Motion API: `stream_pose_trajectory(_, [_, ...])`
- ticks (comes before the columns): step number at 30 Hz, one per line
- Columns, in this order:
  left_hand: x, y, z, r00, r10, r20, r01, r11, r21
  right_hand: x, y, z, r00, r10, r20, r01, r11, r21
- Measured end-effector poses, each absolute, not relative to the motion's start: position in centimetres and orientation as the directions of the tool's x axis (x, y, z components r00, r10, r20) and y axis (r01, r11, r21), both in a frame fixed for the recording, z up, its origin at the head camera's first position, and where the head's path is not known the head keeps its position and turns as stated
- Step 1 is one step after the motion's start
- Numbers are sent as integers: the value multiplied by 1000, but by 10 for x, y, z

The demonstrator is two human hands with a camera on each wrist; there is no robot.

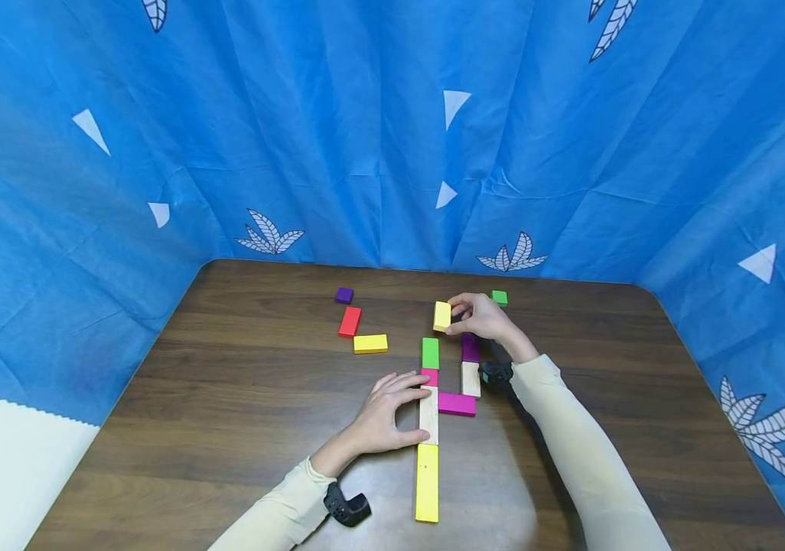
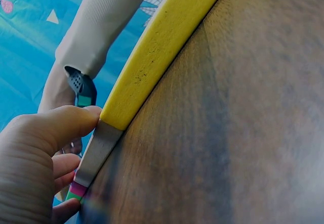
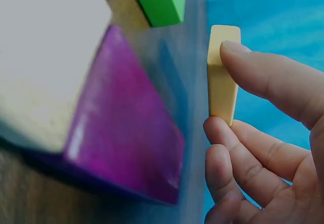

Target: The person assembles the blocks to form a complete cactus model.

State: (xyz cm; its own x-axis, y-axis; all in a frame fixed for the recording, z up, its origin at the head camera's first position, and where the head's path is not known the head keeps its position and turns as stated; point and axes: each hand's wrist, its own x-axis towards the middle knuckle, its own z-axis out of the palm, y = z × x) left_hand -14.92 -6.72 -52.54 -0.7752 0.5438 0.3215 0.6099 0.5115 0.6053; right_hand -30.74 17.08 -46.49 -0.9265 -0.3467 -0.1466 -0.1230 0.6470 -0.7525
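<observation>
My right hand [image 1: 482,315] pinches a pale yellow block [image 1: 442,316] between thumb and fingertips, above the far end of a row of blocks. In the right wrist view that block [image 3: 223,77] stands upright between thumb and fingers. The row runs away from me: a long yellow block [image 1: 427,484], a plain wooden block [image 1: 429,417], a pink block [image 1: 429,376] and a green block [image 1: 430,353]. My left hand [image 1: 382,417] rests along the row's left side, thumb and fingers spread, touching the plain wooden block and the pink one.
Right of the row, a magenta block [image 1: 457,404], a short wooden block [image 1: 471,379] and a purple block [image 1: 470,348] form a branch. Loose blocks lie farther back: red [image 1: 350,321], yellow [image 1: 370,344], dark purple [image 1: 344,295] and green [image 1: 499,298]. A blue curtain [image 1: 379,153] hangs behind the table.
</observation>
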Motion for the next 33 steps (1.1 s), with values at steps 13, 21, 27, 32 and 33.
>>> stream_pose_trajectory(13, [-149,-67,-524,-782,544,305,598,515,614,-309,162,-473,-909,-372,-190,-122,671,-731])
stream_pose_trajectory(21, [-149,-67,-523,-780,546,306,599,511,616,-309,160,-472,-894,-398,-206,-125,663,-738])
stream_pose_trajectory(27, [-149,-67,-524,-785,544,296,592,520,616,-309,160,-474,-885,-420,-202,-134,644,-753])
stream_pose_trajectory(32, [-149,-67,-524,-785,542,301,593,516,618,-308,159,-474,-883,-432,-185,-157,642,-750])
stream_pose_trajectory(33, [-149,-67,-524,-784,541,305,595,516,616,-308,159,-474,-883,-432,-181,-162,645,-747])
